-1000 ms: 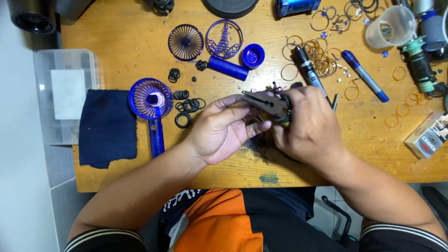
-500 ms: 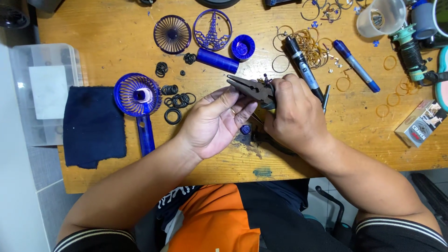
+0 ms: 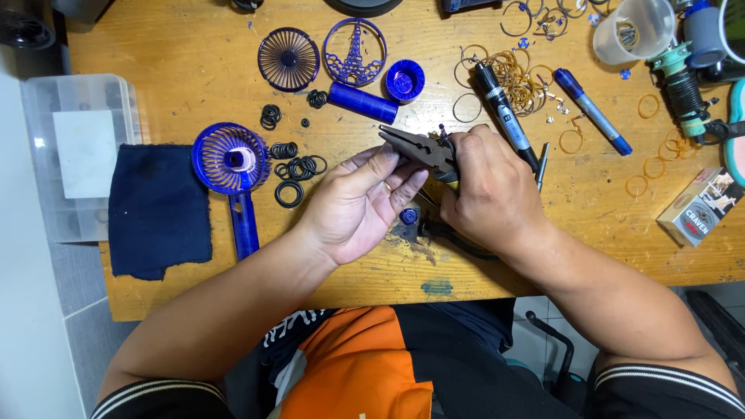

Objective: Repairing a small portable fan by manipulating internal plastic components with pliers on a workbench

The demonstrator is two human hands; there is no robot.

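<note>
My right hand [image 3: 497, 194] grips black pliers [image 3: 415, 146] by the handles, jaws pointing left above the wooden table [image 3: 194, 70]. My left hand [image 3: 361, 206] lies palm up beside the jaws, fingers spread and touching the pliers' underside. A small blue cap [image 3: 409, 216] rests on the table between my hands. A blue handheld fan body [image 3: 231, 167] lies to the left, with several black rubber rings [image 3: 293, 169] next to it.
A blue fan grille [image 3: 289, 59], a round tower ornament [image 3: 355, 52], a blue tube [image 3: 362, 102] and a blue cap [image 3: 405, 81] lie behind. A black marker [image 3: 504, 116], blue pen [image 3: 591, 111], wire rings [image 3: 520, 77], plastic cup [image 3: 632, 29], dark cloth [image 3: 159, 209], clear box [image 3: 77, 155] and small carton [image 3: 700, 206] surround.
My left hand has opened flat under the pliers' jaws, and the view has shifted slightly; the right hand keeps its grip on the pliers.
</note>
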